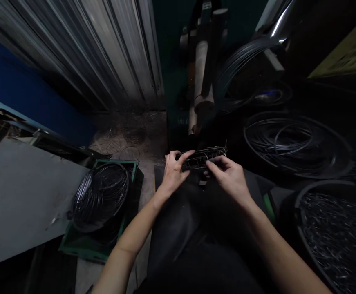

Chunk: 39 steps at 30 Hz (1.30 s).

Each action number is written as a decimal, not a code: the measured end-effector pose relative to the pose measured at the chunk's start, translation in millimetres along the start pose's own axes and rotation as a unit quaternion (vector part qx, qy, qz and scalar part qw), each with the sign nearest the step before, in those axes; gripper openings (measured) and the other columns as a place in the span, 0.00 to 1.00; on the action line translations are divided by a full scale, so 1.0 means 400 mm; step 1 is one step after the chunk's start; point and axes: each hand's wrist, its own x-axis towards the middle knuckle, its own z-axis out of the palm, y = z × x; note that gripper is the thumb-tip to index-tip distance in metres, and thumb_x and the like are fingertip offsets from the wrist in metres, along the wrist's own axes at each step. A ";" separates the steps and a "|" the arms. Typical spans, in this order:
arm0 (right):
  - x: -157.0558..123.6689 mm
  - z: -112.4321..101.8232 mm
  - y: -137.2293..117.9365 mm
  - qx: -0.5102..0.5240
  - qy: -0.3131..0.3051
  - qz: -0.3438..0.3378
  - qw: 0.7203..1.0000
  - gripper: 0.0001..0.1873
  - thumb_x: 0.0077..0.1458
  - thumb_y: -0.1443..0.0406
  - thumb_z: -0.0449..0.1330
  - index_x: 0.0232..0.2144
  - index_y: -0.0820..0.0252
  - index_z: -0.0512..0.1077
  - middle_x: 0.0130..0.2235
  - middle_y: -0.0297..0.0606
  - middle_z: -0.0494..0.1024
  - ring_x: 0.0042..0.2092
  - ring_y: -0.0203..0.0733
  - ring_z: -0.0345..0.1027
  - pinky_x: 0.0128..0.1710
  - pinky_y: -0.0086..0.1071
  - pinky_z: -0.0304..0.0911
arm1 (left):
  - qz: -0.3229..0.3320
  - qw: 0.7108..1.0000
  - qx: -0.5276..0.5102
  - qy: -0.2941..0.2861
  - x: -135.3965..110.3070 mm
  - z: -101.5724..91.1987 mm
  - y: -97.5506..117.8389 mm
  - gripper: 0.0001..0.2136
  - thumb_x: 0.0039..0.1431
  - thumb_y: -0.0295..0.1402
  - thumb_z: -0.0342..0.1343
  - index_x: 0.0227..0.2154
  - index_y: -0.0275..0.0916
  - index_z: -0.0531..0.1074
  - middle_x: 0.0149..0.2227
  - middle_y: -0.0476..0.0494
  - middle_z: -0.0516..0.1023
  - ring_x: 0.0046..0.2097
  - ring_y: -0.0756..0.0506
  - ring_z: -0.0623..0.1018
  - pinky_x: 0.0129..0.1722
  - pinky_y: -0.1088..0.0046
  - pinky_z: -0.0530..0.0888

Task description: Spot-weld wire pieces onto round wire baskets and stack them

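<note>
A small wire basket-like frame [198,160] of thin dark metal rods lies crosswise in front of me, under a machine's rod-shaped arms [200,87]. My left hand [174,169] grips its left end, fingers over the top and thumb below. At the right part of the frame, my right hand [228,175] is closed in a pinch with thumb and forefinger. A thin curved piece of wire [207,156] shows at those fingertips; its far end is hard to make out. Dark cloth [193,228] covers my lap below both hands.
To the left, a green crate [84,248] carries a round tub of wire rings [104,192]. Wire hoops lie in a dark basin [288,134] on the right. Nearer, a bucket holds many small metal pieces [337,232]. A grey panel [30,200] juts in at far left.
</note>
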 end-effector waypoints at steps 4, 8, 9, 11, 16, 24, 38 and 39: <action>0.008 0.015 -0.006 -0.049 0.019 -0.031 0.998 0.17 0.48 0.52 0.61 0.29 0.60 0.72 0.26 0.36 0.76 0.27 0.40 0.71 0.28 0.32 0.66 | 0.007 1.000 0.013 -0.004 0.001 0.001 0.005 0.31 0.48 0.22 0.57 0.55 0.55 0.64 0.48 0.45 0.58 0.52 0.43 0.64 0.56 0.59 0.64; 0.005 0.039 -0.002 -0.112 0.066 -0.123 0.984 0.14 0.53 0.54 0.57 0.31 0.60 0.72 0.30 0.37 0.77 0.29 0.39 0.70 0.31 0.32 0.66 | 0.010 1.000 0.021 -0.002 0.008 0.000 0.005 0.32 0.49 0.22 0.57 0.55 0.57 0.62 0.48 0.46 0.58 0.52 0.43 0.64 0.57 0.57 0.63; 0.003 0.045 0.003 -0.124 0.077 -0.146 0.978 0.14 0.54 0.55 0.56 0.31 0.60 0.72 0.31 0.37 0.78 0.30 0.39 0.71 0.33 0.32 0.66 | 0.012 1.000 0.023 0.001 0.011 0.000 0.003 0.32 0.49 0.21 0.57 0.55 0.57 0.62 0.48 0.46 0.58 0.52 0.43 0.64 0.57 0.56 0.63; 0.001 0.055 0.013 -0.146 0.099 -0.183 0.967 0.13 0.56 0.56 0.56 0.32 0.59 0.73 0.32 0.38 0.77 0.31 0.39 0.71 0.35 0.32 0.66 | 0.019 0.999 0.032 0.008 0.017 0.000 -0.002 0.32 0.48 0.21 0.56 0.55 0.56 0.63 0.48 0.46 0.58 0.51 0.43 0.64 0.57 0.54 0.62; 0.017 0.073 0.033 -0.164 0.143 -0.230 0.949 0.12 0.57 0.57 0.56 0.33 0.59 0.73 0.32 0.38 0.77 0.31 0.39 0.70 0.34 0.32 0.65 | 0.033 0.998 0.052 0.026 0.037 0.003 -0.011 0.30 0.50 0.22 0.56 0.55 0.56 0.63 0.47 0.45 0.58 0.49 0.42 0.64 0.58 0.50 0.60; 0.073 0.084 0.029 -0.164 0.163 -0.283 0.931 0.12 0.58 0.58 0.55 0.32 0.60 0.72 0.32 0.39 0.75 0.33 0.39 0.69 0.35 0.32 0.65 | 0.046 0.995 0.057 0.070 0.077 0.029 -0.026 0.30 0.50 0.21 0.55 0.54 0.56 0.63 0.47 0.45 0.59 0.51 0.42 0.64 0.61 0.43 0.53; 0.117 0.090 0.027 -0.165 0.149 -0.301 0.927 0.12 0.59 0.57 0.55 0.33 0.60 0.72 0.33 0.40 0.76 0.33 0.40 0.70 0.35 0.33 0.66 | 0.071 0.991 0.050 0.099 0.124 0.044 -0.070 0.28 0.51 0.23 0.56 0.54 0.54 0.64 0.47 0.45 0.60 0.51 0.43 0.65 0.61 0.45 0.54; 0.119 0.090 0.026 -0.164 0.148 -0.298 0.929 0.13 0.59 0.57 0.55 0.33 0.60 0.72 0.33 0.40 0.76 0.33 0.40 0.70 0.35 0.33 0.66 | 0.073 0.991 0.050 0.099 0.128 0.044 -0.072 0.27 0.52 0.23 0.56 0.54 0.54 0.65 0.47 0.45 0.60 0.51 0.43 0.65 0.61 0.45 0.54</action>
